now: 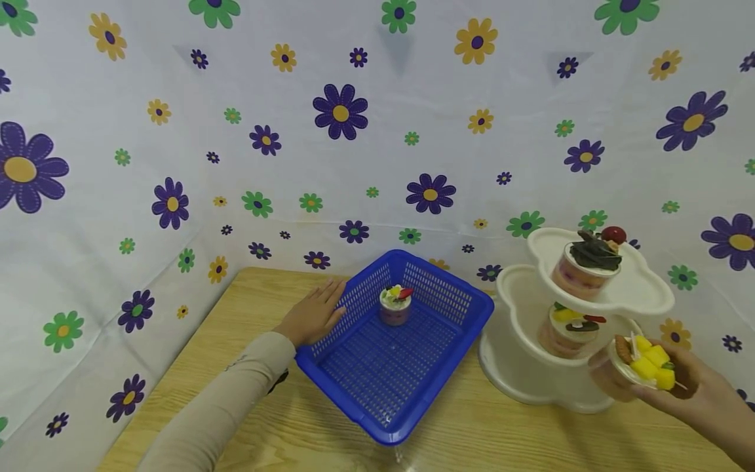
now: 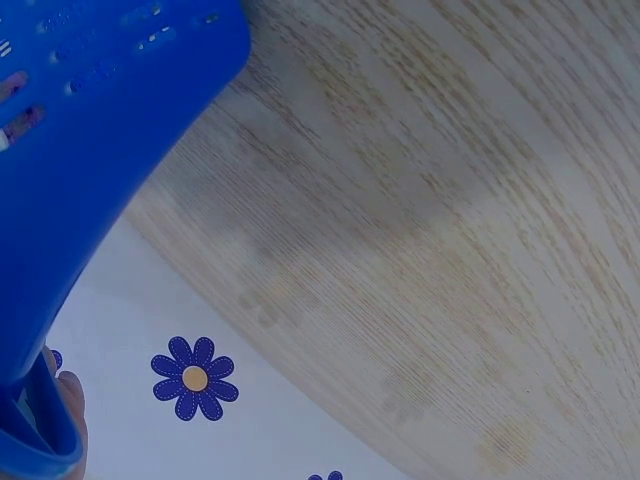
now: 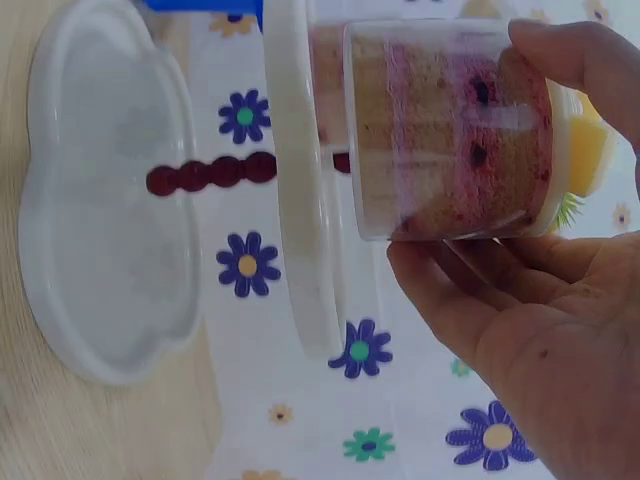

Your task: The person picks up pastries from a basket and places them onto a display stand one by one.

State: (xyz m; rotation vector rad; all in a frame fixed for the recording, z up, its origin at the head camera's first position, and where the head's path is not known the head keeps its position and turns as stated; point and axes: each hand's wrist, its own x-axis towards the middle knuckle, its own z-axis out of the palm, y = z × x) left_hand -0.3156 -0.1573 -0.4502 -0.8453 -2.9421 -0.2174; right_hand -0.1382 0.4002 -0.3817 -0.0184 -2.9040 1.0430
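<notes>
My right hand (image 1: 708, 387) grips a clear dessert cup (image 1: 613, 370) by its sides, thumb and fingers around it. Yellow fruit cubes and a biscuit top this cup; pink and brown cake layers show through its wall (image 3: 450, 130). It is beside the middle tier of a white tiered stand (image 1: 519, 318). My left hand (image 1: 312, 314) rests at the left rim of a blue plastic basket (image 1: 389, 373), fingers straight. A cream-topped dessert cup (image 1: 395, 307) with red and yellow fruit stands inside the basket near the back.
A chocolate-topped cup (image 1: 584, 269) with a cherry sits on the stand's top tier. Another fruit-topped cup (image 1: 566, 331) is on the middle tier, partly under the top one. The wooden table (image 1: 460, 426) backs onto a flowered white cloth (image 1: 377, 164).
</notes>
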